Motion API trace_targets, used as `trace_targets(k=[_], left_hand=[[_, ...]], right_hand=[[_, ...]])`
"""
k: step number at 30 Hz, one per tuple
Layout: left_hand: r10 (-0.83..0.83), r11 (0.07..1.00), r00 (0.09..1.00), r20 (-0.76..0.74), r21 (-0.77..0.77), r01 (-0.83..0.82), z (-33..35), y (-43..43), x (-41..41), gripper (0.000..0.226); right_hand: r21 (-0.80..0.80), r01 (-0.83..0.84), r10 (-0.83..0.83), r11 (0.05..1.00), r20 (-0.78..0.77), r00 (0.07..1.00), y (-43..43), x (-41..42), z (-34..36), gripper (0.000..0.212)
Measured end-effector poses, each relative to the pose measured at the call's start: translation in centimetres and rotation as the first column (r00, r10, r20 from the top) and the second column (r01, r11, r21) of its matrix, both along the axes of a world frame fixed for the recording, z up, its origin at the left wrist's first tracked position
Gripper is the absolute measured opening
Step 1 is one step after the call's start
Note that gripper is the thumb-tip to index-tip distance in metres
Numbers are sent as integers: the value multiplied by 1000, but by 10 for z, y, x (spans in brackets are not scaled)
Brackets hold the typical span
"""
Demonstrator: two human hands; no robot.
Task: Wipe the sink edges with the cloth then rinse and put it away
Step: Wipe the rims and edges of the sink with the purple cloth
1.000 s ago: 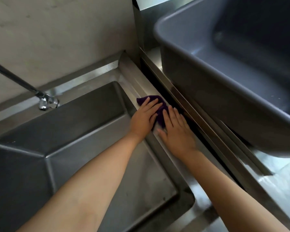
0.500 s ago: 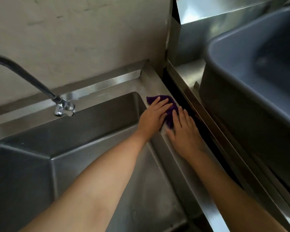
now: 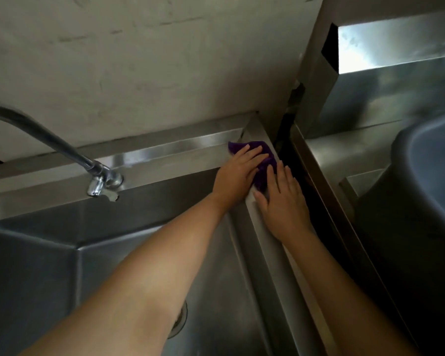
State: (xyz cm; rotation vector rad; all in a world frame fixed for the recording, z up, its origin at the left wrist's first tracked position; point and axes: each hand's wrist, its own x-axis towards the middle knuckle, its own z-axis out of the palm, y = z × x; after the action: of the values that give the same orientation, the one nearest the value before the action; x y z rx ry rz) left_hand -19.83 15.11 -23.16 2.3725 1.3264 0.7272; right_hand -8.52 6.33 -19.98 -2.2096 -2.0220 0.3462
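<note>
Purple cloth (image 3: 265,153) sits bunched on the narrow right rim of the steel sink (image 3: 274,253), at the back corner. Left hand (image 3: 238,173) lies flat on it, fingers straight, gripping nothing. Right hand (image 3: 283,201) is flat too, fingertips on the cloth's near end, palm on bare rim. A dark gap (image 3: 315,201) runs just right of the rim, then 1 grey tub (image 3: 427,176). The basin is open to the left, with the faucet (image 3: 62,147) well apart
</note>
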Motion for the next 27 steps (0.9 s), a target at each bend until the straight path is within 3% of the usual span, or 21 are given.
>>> trace_targets(k=[9, 18, 27], left_hand=[[74, 997, 996, -55, 9, -73, 5, 23, -1, 38], [165, 986, 951, -262, 43, -160, 7, 23, -9, 38], [222, 973, 936, -273, 124, -195, 11, 19, -35, 31]], right_hand=[[-8, -16, 16, 1000, 21, 1000, 35, -4, -1, 57], [-34, -58, 60, 998, 39, 997, 51, -7, -2, 53], [-56, -77, 78, 995, 7, 997, 49, -5, 1, 52]])
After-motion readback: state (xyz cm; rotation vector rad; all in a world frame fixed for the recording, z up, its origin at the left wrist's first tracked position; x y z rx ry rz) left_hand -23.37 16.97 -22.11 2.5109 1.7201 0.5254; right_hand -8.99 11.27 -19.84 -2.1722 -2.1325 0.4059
